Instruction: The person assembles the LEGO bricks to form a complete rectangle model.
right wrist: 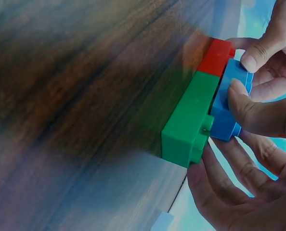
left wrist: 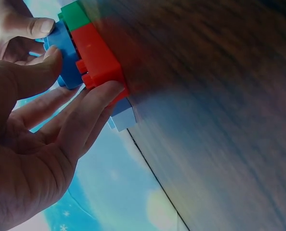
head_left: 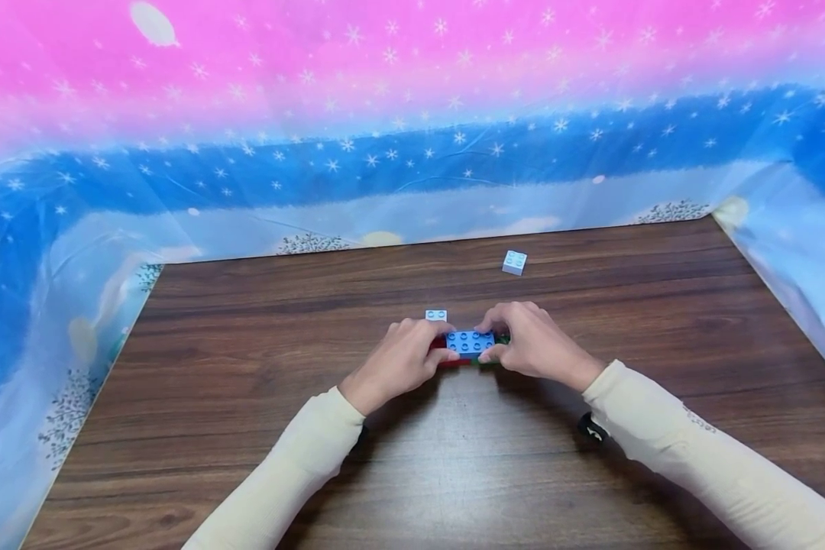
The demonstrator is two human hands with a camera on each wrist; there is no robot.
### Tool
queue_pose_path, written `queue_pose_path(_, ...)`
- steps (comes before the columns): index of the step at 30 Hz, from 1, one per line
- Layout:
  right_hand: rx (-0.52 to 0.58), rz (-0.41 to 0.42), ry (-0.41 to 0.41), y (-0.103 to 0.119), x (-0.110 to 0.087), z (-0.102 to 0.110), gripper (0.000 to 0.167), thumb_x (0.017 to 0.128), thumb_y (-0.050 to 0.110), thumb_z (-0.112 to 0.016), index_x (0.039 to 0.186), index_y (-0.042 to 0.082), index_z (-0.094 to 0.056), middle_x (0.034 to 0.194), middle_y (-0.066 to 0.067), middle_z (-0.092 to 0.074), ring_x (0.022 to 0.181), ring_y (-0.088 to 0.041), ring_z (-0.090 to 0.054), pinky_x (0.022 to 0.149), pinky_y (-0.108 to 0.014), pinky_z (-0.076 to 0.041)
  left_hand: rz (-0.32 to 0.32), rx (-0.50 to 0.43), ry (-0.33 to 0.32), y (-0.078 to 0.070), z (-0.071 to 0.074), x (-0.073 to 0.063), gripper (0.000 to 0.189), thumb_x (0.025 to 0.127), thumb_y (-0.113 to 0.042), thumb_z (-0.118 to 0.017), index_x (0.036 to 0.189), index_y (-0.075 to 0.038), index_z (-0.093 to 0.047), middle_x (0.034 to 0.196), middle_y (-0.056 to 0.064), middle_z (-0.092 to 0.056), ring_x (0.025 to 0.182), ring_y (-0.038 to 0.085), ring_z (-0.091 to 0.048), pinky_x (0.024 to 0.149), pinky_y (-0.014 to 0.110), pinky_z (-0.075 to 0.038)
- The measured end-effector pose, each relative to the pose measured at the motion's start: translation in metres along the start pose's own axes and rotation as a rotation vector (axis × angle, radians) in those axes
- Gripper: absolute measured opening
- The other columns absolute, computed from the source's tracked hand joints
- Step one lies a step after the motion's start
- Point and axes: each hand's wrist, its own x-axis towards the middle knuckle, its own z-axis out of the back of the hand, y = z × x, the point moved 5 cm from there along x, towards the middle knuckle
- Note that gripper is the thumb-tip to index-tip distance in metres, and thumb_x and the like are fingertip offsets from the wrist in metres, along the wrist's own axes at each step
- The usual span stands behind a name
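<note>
A blue toy building brick [head_left: 470, 343] with two rows of studs lies across a red brick [left wrist: 97, 53] and a green brick [right wrist: 191, 115], which sit end to end on the table. My left hand [head_left: 402, 355] pinches the blue brick's left end between thumb and fingers, and one of its fingertips lies along the end of the red brick. At the opposite end, my right hand [head_left: 539, 344] pinches the blue brick the same way, other fingers near the green brick's exposed studs. Just behind the left hand, a pale blue brick [head_left: 436, 315] partly shows.
Farther back on the brown wooden table [head_left: 261, 321] sits another pale brick [head_left: 514, 262], right of the middle. A pink and blue snowflake cloth [head_left: 412, 160] hangs along the table's back edge and sides. Dark bands [head_left: 593, 428] show near both wrists.
</note>
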Motion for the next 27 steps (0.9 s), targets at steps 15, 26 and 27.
queue_pose_path(15, 0.040, -0.005, 0.034, -0.0019, 0.0041, 0.0008, 0.026, 0.080, 0.009, -0.087, 0.102, 0.002, -0.075, 0.095, -0.005, -0.072, 0.082, -0.017, -0.063, 0.074, -0.037, -0.051, 0.003, 0.011, 0.006, 0.0012, -0.0002, 0.0031, 0.030, 0.097, -0.021, -0.071, 0.121, -0.003, -0.071, 0.108, 0.008, -0.072, 0.076, 0.015, -0.058, 0.071, 0.032, -0.050)
queue_pose_path(26, 0.037, -0.022, 0.045, -0.0037, 0.0030, -0.0006, 0.026, 0.081, 0.009, -0.086, 0.104, 0.003, -0.074, 0.094, -0.005, -0.070, 0.081, -0.018, -0.061, 0.074, -0.036, -0.050, 0.025, 0.031, 0.006, -0.0001, -0.0011, 0.0026, 0.033, 0.097, -0.022, -0.071, 0.124, -0.004, -0.070, 0.111, 0.008, -0.072, 0.079, 0.014, -0.059, 0.073, 0.031, -0.052)
queue_pose_path(27, 0.037, -0.022, 0.046, -0.0036, 0.0028, -0.0007, 0.026, 0.082, 0.010, -0.086, 0.104, 0.003, -0.074, 0.093, -0.005, -0.070, 0.081, -0.018, -0.061, 0.074, -0.036, -0.050, 0.028, 0.030, 0.006, -0.0001, -0.0014, 0.0024, 0.033, 0.097, -0.023, -0.071, 0.125, -0.004, -0.070, 0.112, 0.008, -0.072, 0.079, 0.014, -0.059, 0.073, 0.031, -0.052)
